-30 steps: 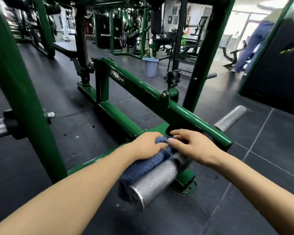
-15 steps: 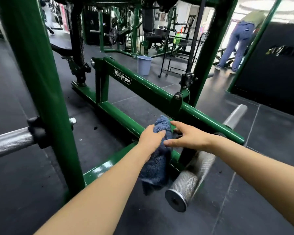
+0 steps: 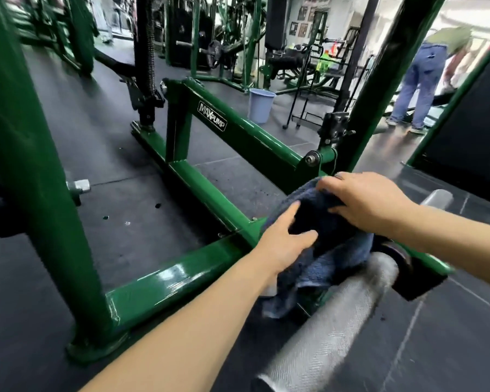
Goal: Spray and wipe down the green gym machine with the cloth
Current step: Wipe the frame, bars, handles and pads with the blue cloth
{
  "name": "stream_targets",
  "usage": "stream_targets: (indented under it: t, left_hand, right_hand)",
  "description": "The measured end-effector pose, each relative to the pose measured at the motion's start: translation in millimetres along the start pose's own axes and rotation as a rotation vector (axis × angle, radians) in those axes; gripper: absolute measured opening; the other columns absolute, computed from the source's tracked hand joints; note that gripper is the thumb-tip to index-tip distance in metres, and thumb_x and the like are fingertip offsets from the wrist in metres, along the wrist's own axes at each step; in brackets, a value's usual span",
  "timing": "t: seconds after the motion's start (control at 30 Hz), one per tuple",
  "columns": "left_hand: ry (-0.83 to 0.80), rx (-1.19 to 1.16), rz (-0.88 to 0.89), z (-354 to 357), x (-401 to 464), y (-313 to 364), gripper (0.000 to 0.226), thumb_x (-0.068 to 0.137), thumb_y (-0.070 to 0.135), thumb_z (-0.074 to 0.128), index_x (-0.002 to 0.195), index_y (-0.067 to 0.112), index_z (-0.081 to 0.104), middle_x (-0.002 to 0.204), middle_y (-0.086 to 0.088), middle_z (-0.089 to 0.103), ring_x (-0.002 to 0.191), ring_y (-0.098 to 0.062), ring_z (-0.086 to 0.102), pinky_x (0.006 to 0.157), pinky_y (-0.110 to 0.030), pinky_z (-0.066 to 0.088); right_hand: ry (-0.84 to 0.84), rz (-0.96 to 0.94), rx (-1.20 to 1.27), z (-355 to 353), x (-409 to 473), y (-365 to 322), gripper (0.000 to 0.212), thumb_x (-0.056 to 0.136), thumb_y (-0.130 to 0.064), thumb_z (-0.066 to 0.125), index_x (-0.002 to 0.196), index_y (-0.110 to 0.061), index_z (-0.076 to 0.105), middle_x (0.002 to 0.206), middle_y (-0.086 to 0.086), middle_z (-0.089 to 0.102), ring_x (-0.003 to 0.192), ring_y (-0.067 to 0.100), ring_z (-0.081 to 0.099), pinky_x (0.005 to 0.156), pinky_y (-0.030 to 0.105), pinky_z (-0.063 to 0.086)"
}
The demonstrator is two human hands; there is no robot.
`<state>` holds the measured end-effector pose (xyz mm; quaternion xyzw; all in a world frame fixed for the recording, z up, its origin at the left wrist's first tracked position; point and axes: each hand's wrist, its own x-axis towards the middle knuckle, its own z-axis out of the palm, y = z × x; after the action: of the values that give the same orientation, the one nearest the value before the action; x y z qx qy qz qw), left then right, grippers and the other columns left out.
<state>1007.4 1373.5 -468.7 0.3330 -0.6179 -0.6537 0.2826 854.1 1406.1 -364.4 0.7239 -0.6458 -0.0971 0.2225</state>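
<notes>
Fingers (image 3: 327, 188) of both hands curled on the blue cloth (image 3: 334, 250), bunched against the green machine frame (image 3: 238, 131).

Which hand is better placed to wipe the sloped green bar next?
Right, probably: the right hand grips the blue cloth on top, nearest the sloped green bar; the left hand holds lower.

I am in a gym: green weight machines (image 3: 238, 131), rubber floor tiles (image 3: 119, 154), and plate-loading steel sleeves (image 3: 331, 329) surround me.
</notes>
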Motion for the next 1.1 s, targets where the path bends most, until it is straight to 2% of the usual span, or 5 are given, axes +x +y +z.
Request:
stream_targets:
  t: [0.27,0.5,0.6,0.77,1.1]
  left_hand:
    - [0.112,0.218,-0.096,33.5,37.2,12.5,0.076,0.063,0.020,0.051,0.139,0.021,0.046,0.128,-0.012,0.061,0.116,-0.029,0.057,0.100,-0.041,0.046]
    - [0.226,0.010,-0.263,34.7,62.9,-21.1,0.043,0.053,0.012,0.045,0.091,0.015,0.063,0.104,-0.027,0.067,0.101,-0.038,0.065,0.096,-0.053,0.049]
    - [0.193,-0.119,-0.338,42.3,47.7,-18.2,0.020,0.065,0.010,0.048,0.080,0.013,0.062,0.087,-0.019,0.069,0.078,-0.025,0.063,0.086,-0.037,0.051]
    - [-0.025,0.091,-0.301,47.3,39.0,-19.9,0.053,0.067,0.023,0.061,0.120,0.026,0.055,0.091,-0.001,0.065,0.078,-0.013,0.060,0.065,-0.018,0.047]
    - [0.510,0.296,0.320,29.8,78.0,4.0,0.067,0.086,-0.007,0.050,0.148,0.013,0.034,0.146,0.001,0.039,0.135,-0.012,0.035,0.116,-0.025,0.024]
  right_hand:
    - [0.189,-0.180,-0.191,41.5,42.8,12.1,0.029,0.043,-0.036,0.087,0.055,-0.020,0.066,0.066,0.003,0.054,0.070,0.027,0.054,0.066,0.033,0.031]
    - [0.266,-0.293,-0.145,64.4,54.1,-15.4,0.023,0.038,-0.013,0.082,0.043,-0.015,0.059,0.049,0.002,0.047,0.054,0.022,0.047,0.063,0.034,0.019]
    - [0.199,-0.343,-0.113,78.6,45.5,-17.9,0.029,0.030,-0.016,0.085,0.038,-0.016,0.057,0.045,0.001,0.047,0.049,0.021,0.047,0.061,0.034,0.017]
    - [0.205,-0.344,-0.157,91.4,14.1,-8.3,0.022,0.046,-0.022,0.081,0.046,-0.017,0.060,0.056,0.003,0.050,0.057,0.024,0.050,0.062,0.035,0.020]
    - [0.588,0.005,-0.119,52.9,51.5,9.0,0.020,0.072,-0.014,0.074,0.063,-0.013,0.056,0.069,0.008,0.047,0.058,0.027,0.047,0.056,0.032,0.018]
